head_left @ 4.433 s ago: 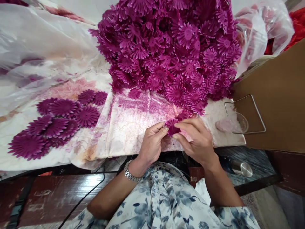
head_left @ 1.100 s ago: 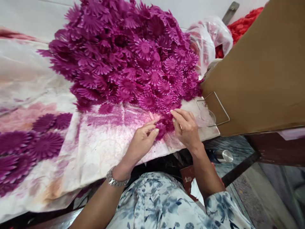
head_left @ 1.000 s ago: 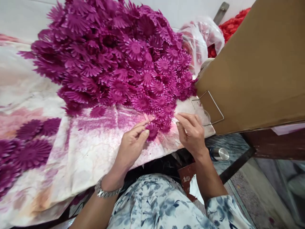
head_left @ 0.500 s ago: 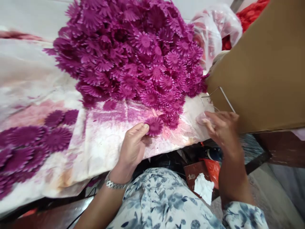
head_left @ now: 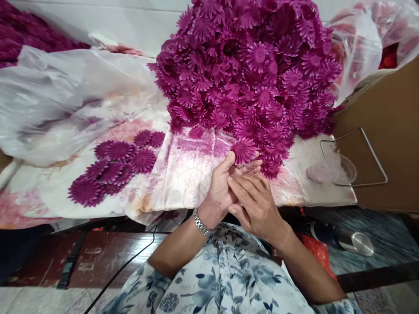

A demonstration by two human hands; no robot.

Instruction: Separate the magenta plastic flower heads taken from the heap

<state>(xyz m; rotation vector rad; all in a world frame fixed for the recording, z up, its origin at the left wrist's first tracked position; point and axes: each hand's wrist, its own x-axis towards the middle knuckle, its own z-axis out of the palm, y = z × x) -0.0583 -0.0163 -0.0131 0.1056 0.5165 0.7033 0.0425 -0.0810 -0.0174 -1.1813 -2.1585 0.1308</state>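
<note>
Since half a second ago, our right hand (head_left: 257, 207) has come back over our left hand (head_left: 222, 187), which pinches a purple flower (head_left: 244, 150) at its fingertips, just below the flower heap (head_left: 248, 69); right fingers lie loosely curled, empty.

A single head-worn camera looks forward and steeply down from close above the person's lap, taking in the stained cloth-covered table (head_left: 176, 183) from its near edge to the flower heap (head_left: 248, 69) at its far edge.
</note>
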